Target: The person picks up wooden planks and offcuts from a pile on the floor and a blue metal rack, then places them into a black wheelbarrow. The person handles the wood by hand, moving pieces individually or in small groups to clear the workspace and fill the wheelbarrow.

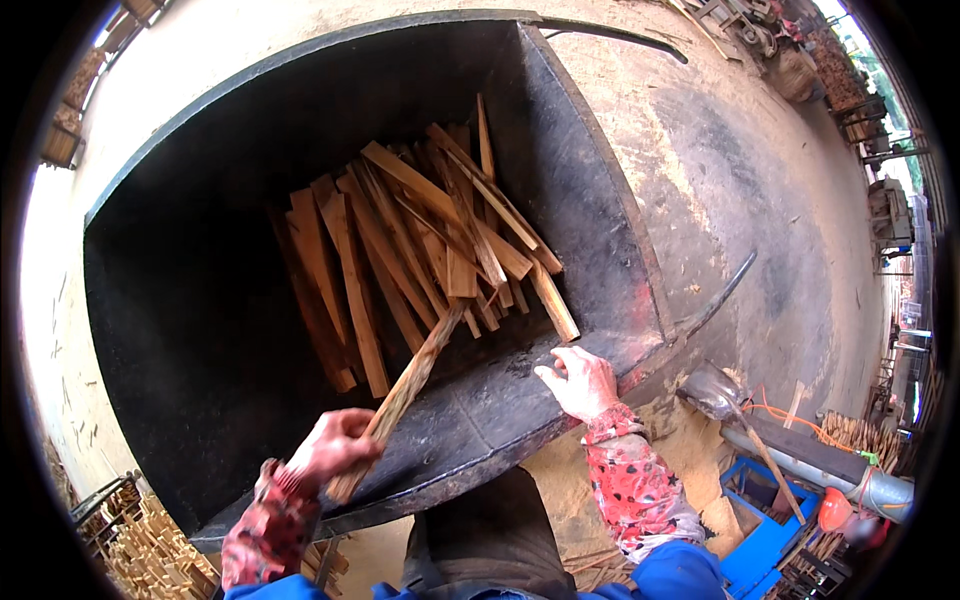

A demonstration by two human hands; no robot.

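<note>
My left hand is closed round the lower end of a rough wooden stick, held slanting over the near wall of a large black metal cart. The stick's far end reaches the pile of wooden strips lying inside the cart; whether it touches them I cannot tell. Over the near rim to the right, my right hand has its fingers apart and nothing in them. Just beyond its fingertips lies the end of one strip.
Two curved metal handles stick out on the cart's right, one far and one near. A shovel, an orange cord and a blue frame are at lower right. Stacked wood pieces stand at lower left.
</note>
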